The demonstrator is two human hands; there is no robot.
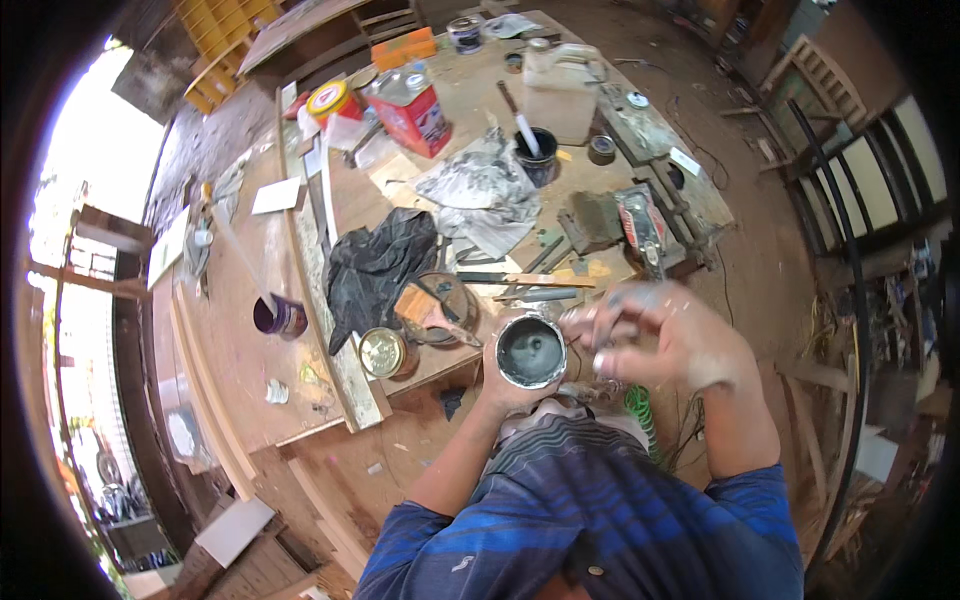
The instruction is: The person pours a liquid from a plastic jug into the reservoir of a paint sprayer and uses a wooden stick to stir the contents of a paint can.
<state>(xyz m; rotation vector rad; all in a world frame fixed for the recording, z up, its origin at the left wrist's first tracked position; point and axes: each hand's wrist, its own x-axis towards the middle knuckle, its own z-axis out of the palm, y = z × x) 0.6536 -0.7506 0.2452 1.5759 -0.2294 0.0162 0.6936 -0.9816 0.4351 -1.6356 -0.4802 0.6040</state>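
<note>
In my left hand (498, 390) is an open round can (532, 351) with grey paint-like liquid inside and smears around its rim. My right hand (664, 334) is raised just right of the can, fingers bent and blurred by motion. Whether those fingers hold anything cannot be told. Beyond the can, at the table's near edge, a wide flat paintbrush (431, 311) lies across a round tin (459, 294). Left of that stands a can with a gold-coloured lid (381, 353). A black crumpled cloth (382, 262) lies behind them.
A dark pot (537, 161) with a brush in it, a plastic jerrycan (561, 94) and a red metal can (411, 112) stand on the worktable (480, 82). A purple can (281, 316) holds a stick at left. A green coiled hose (639, 416) hangs beside me.
</note>
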